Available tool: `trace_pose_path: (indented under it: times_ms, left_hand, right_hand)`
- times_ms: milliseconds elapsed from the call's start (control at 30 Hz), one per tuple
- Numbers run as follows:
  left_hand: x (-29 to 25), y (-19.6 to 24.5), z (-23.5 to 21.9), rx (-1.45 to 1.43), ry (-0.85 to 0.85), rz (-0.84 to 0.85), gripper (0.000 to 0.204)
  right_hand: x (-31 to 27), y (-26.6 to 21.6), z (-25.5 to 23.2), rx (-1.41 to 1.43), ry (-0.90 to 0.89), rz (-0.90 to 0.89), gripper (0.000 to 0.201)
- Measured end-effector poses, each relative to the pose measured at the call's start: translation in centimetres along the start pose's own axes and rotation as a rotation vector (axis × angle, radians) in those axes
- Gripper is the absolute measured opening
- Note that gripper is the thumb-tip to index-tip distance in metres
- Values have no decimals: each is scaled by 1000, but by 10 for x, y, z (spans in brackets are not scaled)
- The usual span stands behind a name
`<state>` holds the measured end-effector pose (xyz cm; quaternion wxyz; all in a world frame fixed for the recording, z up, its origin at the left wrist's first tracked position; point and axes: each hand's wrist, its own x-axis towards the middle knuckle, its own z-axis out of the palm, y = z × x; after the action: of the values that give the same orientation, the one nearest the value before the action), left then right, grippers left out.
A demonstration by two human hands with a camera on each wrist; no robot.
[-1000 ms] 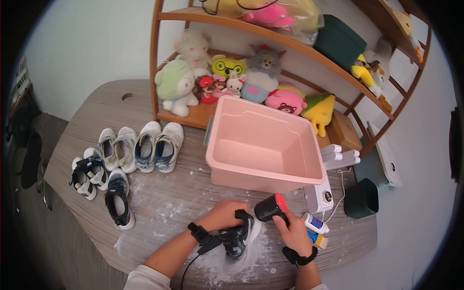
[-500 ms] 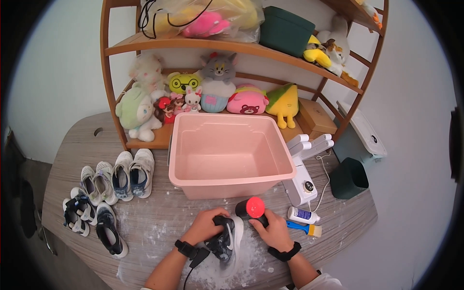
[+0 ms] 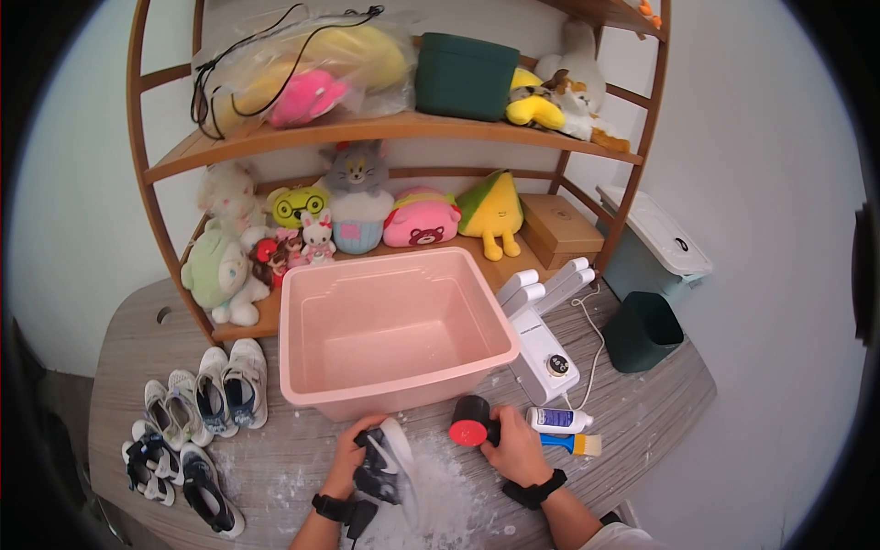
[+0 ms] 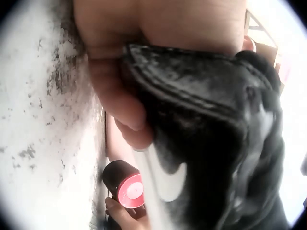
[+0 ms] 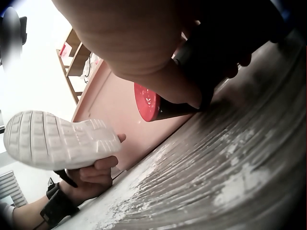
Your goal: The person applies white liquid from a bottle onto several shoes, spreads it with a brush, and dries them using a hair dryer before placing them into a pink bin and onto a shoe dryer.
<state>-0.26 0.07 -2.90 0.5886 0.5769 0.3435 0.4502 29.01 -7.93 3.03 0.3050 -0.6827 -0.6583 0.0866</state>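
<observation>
My left hand (image 3: 348,455) grips a black sneaker (image 3: 378,477) by its heel, and the fingers curl round the heel in the left wrist view. The white sole (image 5: 57,141) faces the right in the head view. White powder (image 3: 449,500) lies on the table beneath and beside the shoe. My right hand (image 3: 516,449) holds a black tool with a red round face (image 3: 468,432) by its handle, apart from the shoe. In the left wrist view the red face (image 4: 130,190) shows beyond the shoe.
A pink bin (image 3: 394,394) stands behind the hands. Several shoes (image 3: 203,486) line the left side. Right of the bin are a white device (image 3: 541,362), a bottle (image 3: 559,421), a brush (image 3: 573,444) and a dark green bin (image 3: 642,335). A toy-filled shelf (image 3: 394,133) rises behind.
The head view has shifted. The left hand has lifted and turned the sneaker, moving it away from the tool. The right hand has tilted the tool so its red face points toward the front.
</observation>
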Motion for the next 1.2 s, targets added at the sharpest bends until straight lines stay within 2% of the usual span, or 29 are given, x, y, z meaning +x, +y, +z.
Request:
trace_pose_path:
  times_ms: [33, 67, 100, 200, 367, 567, 667, 733, 767, 833, 867, 900, 933, 967, 1033, 1067, 1167, 1200]
  left_hand:
    - [0, -7, -2, -105, 28, -62, 43]
    - [0, 1, 2, -63, 17, -34, 38]
    - [-3, 9, 9, -149, 20, -1, 39]
    - [-5, 20, 12, -134, -24, -2, 41]
    - [-1, 12, 7, -126, -69, -165, 43]
    - [-3, 11, 4, -58, -60, -60, 43]
    - [-2, 14, 7, -80, -45, -65, 38]
    - [-4, 19, 11, -101, -29, -79, 33]
    - [-6, 20, 14, -103, -14, -58, 33]
    - [-7, 19, 11, -101, 5, -28, 34]
    - [-7, 14, 8, 62, -33, 26, 34]
    - [-7, 5, 6, 224, -70, 79, 35]
    - [-6, 1, 10, -4, -48, 71, 37]
    - [-5, -2, 9, -3, -48, 75, 37]
    - [-5, -9, 11, 191, -105, 47, 40]
    - [-6, -9, 15, 191, -106, 48, 40]
    - [-9, -10, 25, -112, -59, -128, 31]
    - [-10, -18, 25, -111, -61, -121, 31]
  right_hand:
    - [0, 0, 1, 13, -7, -5, 51]
    - [0, -3, -1, -3, -38, 23, 52]
    - [0, -4, -1, -2, -21, 25, 52]
    - [-4, -1, 2, 49, -58, -19, 53]
    - [-6, -6, -2, 76, -58, -60, 51]
    - [-8, -11, 0, 116, -49, -135, 54]
    - [-8, -11, 0, 135, -11, -204, 56]
    - [-7, -11, 2, 9, 50, -405, 75]
    - [-8, -15, 2, 8, 53, -407, 75]
    - [-12, -31, 1, 97, -27, -530, 80]
    - [-15, -42, -2, 97, -22, -538, 80]
    - [-20, -55, -8, 213, -74, -545, 62]
    - [-22, -62, -10, 329, -127, -550, 45]
    - [-23, -62, -7, 328, -125, -554, 45]
    - [-27, -58, 3, 265, -106, -695, 50]
    - [-27, -55, 5, 277, -113, -723, 60]
    - [-29, -56, 14, 365, -34, -775, 62]
    - [-29, -58, 14, 361, -30, -780, 62]
